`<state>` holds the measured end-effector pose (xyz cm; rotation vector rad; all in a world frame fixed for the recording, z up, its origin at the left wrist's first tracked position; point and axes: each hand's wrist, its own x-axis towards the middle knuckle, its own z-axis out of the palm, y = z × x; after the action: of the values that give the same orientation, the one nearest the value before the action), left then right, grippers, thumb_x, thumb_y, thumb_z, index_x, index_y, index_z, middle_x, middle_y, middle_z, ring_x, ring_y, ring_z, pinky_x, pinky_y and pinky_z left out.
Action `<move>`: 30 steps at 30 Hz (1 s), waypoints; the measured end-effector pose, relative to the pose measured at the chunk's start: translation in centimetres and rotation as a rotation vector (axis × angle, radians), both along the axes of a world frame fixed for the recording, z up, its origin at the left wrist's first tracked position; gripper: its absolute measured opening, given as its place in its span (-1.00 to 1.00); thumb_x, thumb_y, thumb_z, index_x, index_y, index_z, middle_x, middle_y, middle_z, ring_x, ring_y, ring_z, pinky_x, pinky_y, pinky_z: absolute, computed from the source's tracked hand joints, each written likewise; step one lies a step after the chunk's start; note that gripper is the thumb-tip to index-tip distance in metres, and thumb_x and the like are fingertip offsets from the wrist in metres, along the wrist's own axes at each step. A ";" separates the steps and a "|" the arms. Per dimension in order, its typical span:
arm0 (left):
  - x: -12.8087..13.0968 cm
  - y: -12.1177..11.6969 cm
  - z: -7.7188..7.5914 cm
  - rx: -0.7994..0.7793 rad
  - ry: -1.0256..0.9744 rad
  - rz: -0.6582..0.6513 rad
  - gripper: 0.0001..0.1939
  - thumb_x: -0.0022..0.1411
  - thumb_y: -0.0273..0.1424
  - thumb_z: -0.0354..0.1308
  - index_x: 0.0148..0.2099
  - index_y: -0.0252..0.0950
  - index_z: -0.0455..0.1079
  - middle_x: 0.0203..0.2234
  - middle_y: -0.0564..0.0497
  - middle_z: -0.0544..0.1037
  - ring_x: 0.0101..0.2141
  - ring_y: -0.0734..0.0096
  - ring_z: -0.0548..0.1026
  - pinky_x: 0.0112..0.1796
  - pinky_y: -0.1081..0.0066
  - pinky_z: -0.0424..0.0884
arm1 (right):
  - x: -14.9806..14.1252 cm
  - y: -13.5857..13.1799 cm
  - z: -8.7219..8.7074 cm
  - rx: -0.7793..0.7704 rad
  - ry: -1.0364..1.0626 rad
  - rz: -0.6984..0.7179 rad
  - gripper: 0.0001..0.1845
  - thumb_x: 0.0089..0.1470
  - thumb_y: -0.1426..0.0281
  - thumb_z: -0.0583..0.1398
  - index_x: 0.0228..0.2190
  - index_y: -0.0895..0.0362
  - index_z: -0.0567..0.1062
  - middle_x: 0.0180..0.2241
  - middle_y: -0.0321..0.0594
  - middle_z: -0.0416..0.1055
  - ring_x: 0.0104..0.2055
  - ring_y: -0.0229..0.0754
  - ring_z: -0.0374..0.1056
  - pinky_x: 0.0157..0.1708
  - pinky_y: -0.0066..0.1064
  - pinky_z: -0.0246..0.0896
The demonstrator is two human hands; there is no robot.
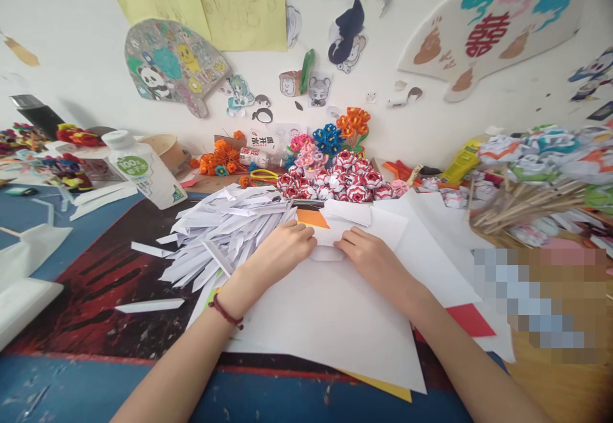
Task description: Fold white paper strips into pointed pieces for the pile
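A small piece of white paper (327,253) lies between my hands, over large white sheets (330,321). My left hand (290,244), with a dark red cord bracelet on its wrist, closes its fingers on the paper's left end. On the right end, the curled fingers of my right hand (366,253) grip the same piece. Fingertips are partly hidden behind the knuckles. Just beyond the hands are a stack of small white paper pieces (347,212) and an orange paper piece (312,218). Left of my left hand spreads a big pile of folded white paper strips (230,231).
Red-and-white paper flowers (340,180) stand in a box at the back. A white bottle (143,169) leans at the left. Paper flowers on wooden sticks (517,199) lie at the right. Red paper (472,321) shows near my right forearm. Painted fans hang on the wall.
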<state>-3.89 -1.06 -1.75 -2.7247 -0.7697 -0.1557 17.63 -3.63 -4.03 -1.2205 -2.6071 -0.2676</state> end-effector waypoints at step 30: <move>1.6 0.4 -2.4 -0.307 -0.402 0.271 -0.94 0.21 -0.40 0.12 -0.28 -0.28 0.38 -0.36 0.03 0.48 -0.29 0.36 0.44 -0.36 0.44 0.26 | -0.9 0.0 -0.6 -0.232 0.403 -0.177 -0.90 0.17 0.44 0.13 -0.32 0.10 0.46 -0.33 -0.24 0.39 -0.29 -0.20 0.33 -0.31 -0.40 0.20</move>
<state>-2.33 -0.65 -4.17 -2.8681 -1.3655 -0.5791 16.72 -3.60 -4.64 -1.4127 -2.2297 0.2362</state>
